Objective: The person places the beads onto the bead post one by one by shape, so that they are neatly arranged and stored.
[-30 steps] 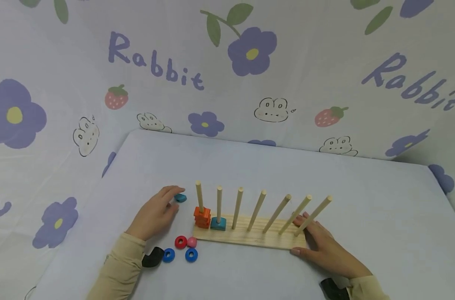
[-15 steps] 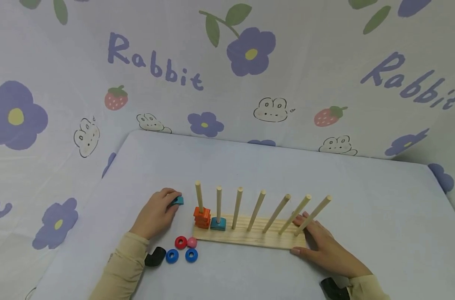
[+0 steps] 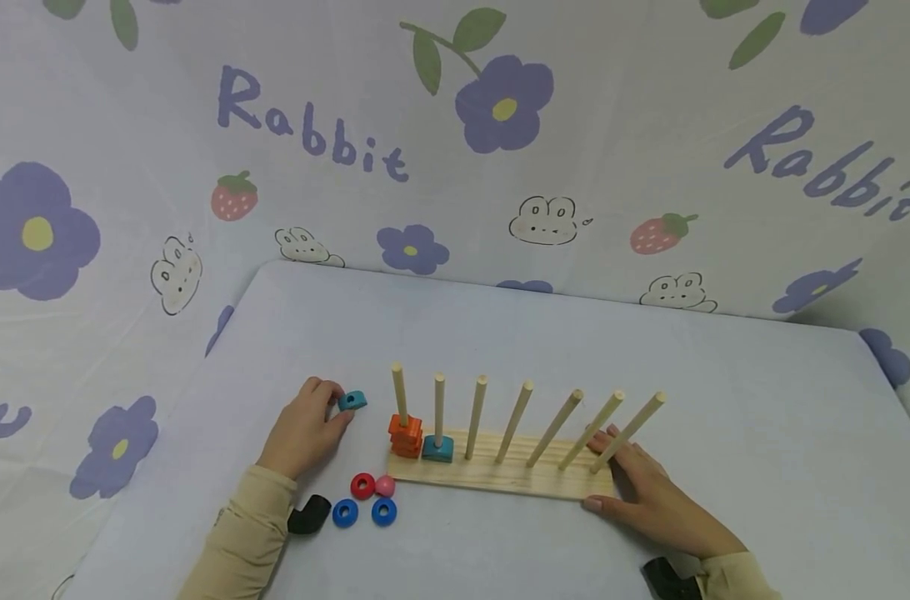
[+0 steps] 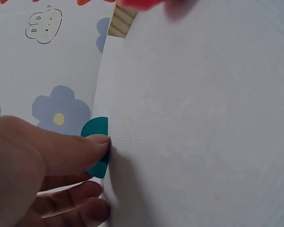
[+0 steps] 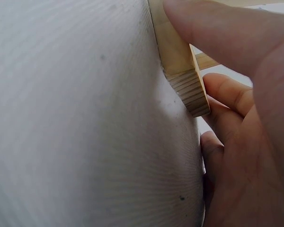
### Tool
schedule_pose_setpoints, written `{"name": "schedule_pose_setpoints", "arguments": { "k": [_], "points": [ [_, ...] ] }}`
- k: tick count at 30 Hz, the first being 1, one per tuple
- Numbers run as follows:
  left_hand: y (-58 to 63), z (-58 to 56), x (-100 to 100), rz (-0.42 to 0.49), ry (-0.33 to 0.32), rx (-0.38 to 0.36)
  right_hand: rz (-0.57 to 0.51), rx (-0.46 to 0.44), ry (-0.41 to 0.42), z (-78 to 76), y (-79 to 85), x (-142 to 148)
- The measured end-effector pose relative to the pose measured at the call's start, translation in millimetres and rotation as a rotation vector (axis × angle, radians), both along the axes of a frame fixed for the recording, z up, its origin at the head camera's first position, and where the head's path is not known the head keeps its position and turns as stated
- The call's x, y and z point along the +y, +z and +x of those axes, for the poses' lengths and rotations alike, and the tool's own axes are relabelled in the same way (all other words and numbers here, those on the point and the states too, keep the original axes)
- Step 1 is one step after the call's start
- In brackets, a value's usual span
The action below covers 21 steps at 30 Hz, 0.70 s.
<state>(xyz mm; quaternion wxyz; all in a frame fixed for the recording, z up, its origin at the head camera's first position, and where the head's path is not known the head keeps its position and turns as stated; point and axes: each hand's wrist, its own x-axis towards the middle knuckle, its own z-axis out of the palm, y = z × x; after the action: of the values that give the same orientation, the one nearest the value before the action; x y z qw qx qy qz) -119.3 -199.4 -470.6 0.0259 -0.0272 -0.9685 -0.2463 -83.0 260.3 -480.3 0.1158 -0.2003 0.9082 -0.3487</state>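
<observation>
- The bench (image 3: 500, 333) is covered in a pale lilac cloth, with a printed backdrop (image 3: 455, 125) of flowers, rabbits and strawberries behind it.
- The wooden peg board (image 3: 500, 475) lies at the centre of the bench: a light plank with seven upright dowels in a row.
- The right hand (image 3: 642, 492) rests at the board's 3 o'clock end, fingers straight and flat, thumb along the near edge, pressing the plank without curling round it.
- The left hand (image 3: 305, 429) lies at 9 o'clock from the board; its fingers (image 4: 92, 146) pinch the teal block.
- The teal block (image 3: 352, 401) is a small half-round wooden piece with a hole through it, painted blue-green, held just above or on the cloth, near the first peg.
- A stack of orange blocks (image 3: 406, 435) sits on the first peg and another teal piece (image 3: 437, 449) on the second.
- At 7 o'clock from the board lie a red ring (image 3: 362, 485), a pink bead (image 3: 384, 485) and two blue rings (image 3: 365, 512).
</observation>
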Motion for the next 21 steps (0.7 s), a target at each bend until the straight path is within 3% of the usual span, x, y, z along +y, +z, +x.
{"name": "schedule_pose_setpoints", "arguments": {
  "k": [5, 9, 11, 16, 21],
  "points": [
    [6.7, 2.4, 1.6, 0.034, 0.074, 0.049, 0.006, 0.009, -0.007, -0.1, -1.1, 0.5],
    [24.3, 8.0, 6.1, 0.117, 0.153, 0.109, 0.009, 0.020, -0.007, -0.3, -1.1, 0.7],
    [35.6, 12.2, 9.4, 0.154, 0.177, 0.171, 0.005, 0.020, -0.002, -0.4, -1.1, 1.0],
    [66.0, 23.0, 20.5, 0.247, 0.177, 0.413, -0.004, 0.032, 0.016, -0.4, -1.5, 2.6],
    [97.7, 39.3, 38.0, 0.363, 0.179, 0.560, -0.017, 0.043, 0.033, -1.1, -2.2, 2.7]
  ]
}}
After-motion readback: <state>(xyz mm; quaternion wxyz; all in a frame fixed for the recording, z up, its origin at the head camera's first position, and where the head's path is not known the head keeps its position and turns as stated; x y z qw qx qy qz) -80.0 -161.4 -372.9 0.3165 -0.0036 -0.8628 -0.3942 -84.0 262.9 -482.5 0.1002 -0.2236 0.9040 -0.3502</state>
